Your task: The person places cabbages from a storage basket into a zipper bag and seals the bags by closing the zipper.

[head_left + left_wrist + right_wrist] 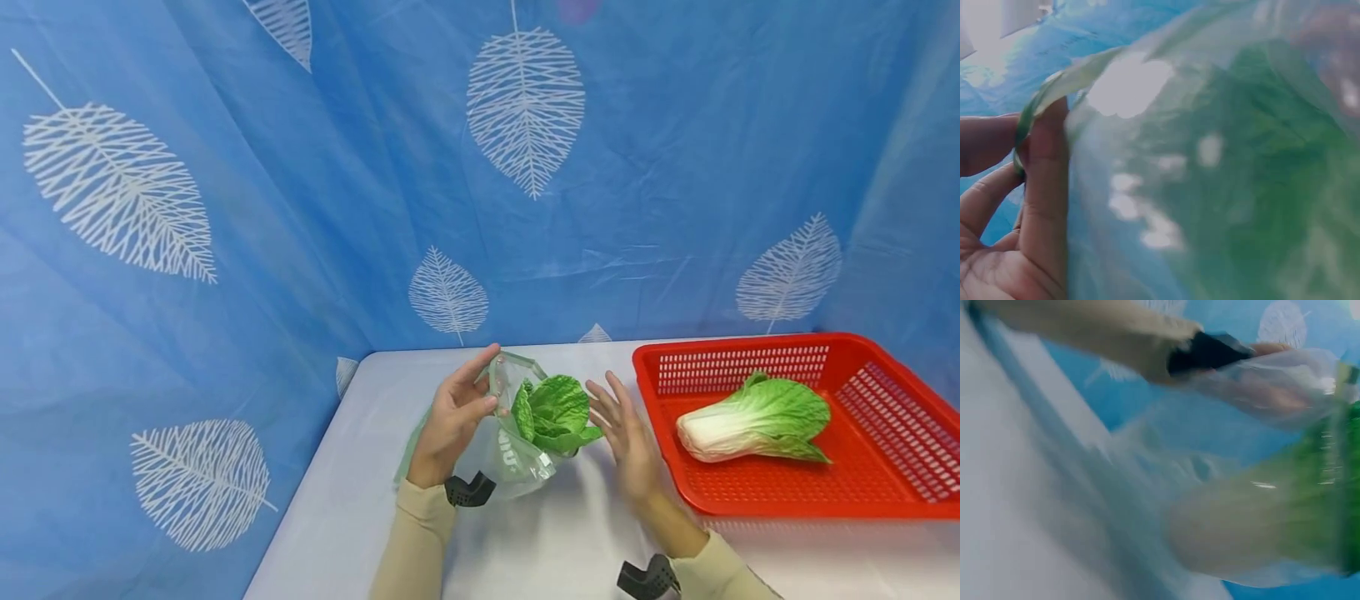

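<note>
A clear plastic bag point(495, 450) with a green rim hangs from my left hand point(457, 417), which pinches its edge; the left wrist view shows the rim point(1038, 106) between thumb and finger. Inside the bag lies a napa cabbage point(558, 408). Its green leaves stick out at the opening, and in the right wrist view its pale base point(1229, 525) shows through the plastic. My right hand point(633, 450) is beside the leaves, fingers spread and holding nothing; whether a fingertip touches the leaves or bag, I cannot tell.
On the right of the white table point(322, 500) stands a red plastic basket point(795, 496). Another napa cabbage point(757, 421) lies in it. A blue cloth point(637, 167) with white leaf prints hangs behind and to the left.
</note>
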Demonstrator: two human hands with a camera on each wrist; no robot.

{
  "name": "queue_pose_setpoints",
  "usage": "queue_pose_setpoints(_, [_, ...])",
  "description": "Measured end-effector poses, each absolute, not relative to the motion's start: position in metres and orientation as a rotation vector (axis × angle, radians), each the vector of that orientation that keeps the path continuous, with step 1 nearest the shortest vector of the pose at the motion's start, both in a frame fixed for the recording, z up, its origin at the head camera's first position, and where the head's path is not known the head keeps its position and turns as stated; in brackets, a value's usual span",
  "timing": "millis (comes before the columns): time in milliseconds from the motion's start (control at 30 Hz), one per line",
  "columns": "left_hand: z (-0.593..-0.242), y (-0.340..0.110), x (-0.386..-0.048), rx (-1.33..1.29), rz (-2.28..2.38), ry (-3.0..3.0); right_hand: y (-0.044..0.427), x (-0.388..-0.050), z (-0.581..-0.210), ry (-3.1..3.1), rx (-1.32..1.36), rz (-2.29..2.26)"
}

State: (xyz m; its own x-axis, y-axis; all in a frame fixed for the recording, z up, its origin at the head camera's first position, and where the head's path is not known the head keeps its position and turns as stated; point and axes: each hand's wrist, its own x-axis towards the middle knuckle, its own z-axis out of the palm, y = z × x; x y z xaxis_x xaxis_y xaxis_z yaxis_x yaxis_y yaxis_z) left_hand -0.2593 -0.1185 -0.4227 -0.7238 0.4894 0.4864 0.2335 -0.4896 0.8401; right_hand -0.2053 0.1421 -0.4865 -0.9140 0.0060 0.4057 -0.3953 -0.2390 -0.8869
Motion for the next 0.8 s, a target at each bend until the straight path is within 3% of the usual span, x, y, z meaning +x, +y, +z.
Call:
queue_pose_setpoints(133, [-0.421,-0.112,-0.262,1.089,2.462,1.396,0.135,-0.200,-0.488,-1.604,0.286,2.622])
queue_pose_setpoints(300, [-0.422,-0.105,-0.262,0.986,2.617,1.274,0.129,-0.193,-0.472,-1.407,0.357,2.807])
queue_pose_setpoints(533, [-0.427,-0.089,-0.265,0.954,2.741,1.041,0.115,-0.183,-0.440,-1.494,0.398,2.607])
queue_pose_setpoints(800, [-0.429,-0.082,-0.263,0.919,2.731,1.073,0.112,-0.180,-0.436,-1.673,0.267,2.415])
